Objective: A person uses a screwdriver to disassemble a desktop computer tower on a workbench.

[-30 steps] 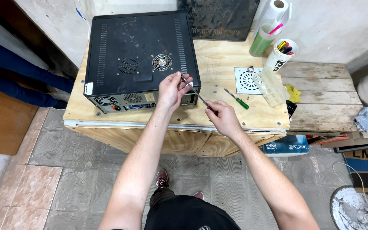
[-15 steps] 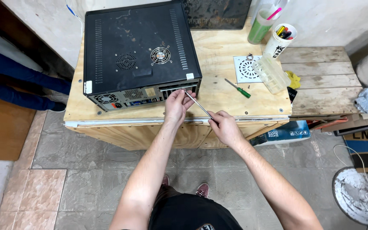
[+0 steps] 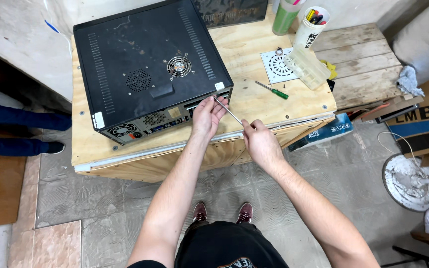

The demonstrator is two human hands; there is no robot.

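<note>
A: Entry. Screwdriver: thin metal shaft running from the rear edge of the black computer case down toward 5 o'clock into the right hand. Tip sits at the case's back panel, near its right-hand corner.

B: Grip state?

A: Right hand closed round the handle end; the handle itself is hidden in the fist. Left hand at the tip, fingers pinched loosely on the shaft, steadying it against the panel.

B: Handling judgement?

A: Shaft looks stiff, light and smooth, so likely to slip off a small screw head unless guided; taking hold at the handle with a second pinch near the tip suits it. The case looks heavy, rigid sheet metal. It lies flat on the wooden counter, rear panel facing the person, a round fan grille on the upper face.

B: Surroundings?

A: At 3 o'clock from the tool, a green-handled screwdriver lies loose on the counter. Farther, toward 2 o'clock, a white square drain grate with a clear plastic box partly over it. At 1 o'clock, a white cup of markers and a green tube beside it. At 9 o'clock, off the counter, another person's legs in dark trousers. A blue box sits under the counter's right edge.
</note>
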